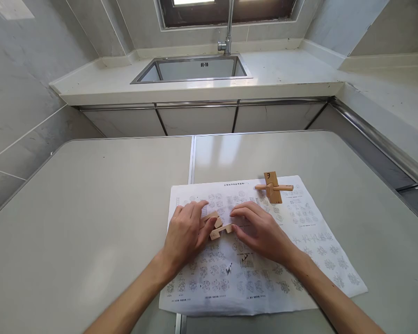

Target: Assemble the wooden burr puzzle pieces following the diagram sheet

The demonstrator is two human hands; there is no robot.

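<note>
A printed instruction sheet (299, 246) with many small diagrams lies on the grey table (90, 208). My left hand (186, 232) and my right hand (259, 229) rest on the sheet, fingers curled toward each other. Between them lie small notched wooden puzzle pieces (220, 227). The left fingers pinch one wooden piece, and the right fingertips grip the end of another. A partly joined wooden cross-shaped puzzle (273, 187) stands on the sheet's far right, apart from both hands.
A seam (191, 157) splits the table top down the middle. Beyond the table runs a white counter with a steel sink (191, 69) and a tap (226, 32) under a window. Tiled walls stand at left and right.
</note>
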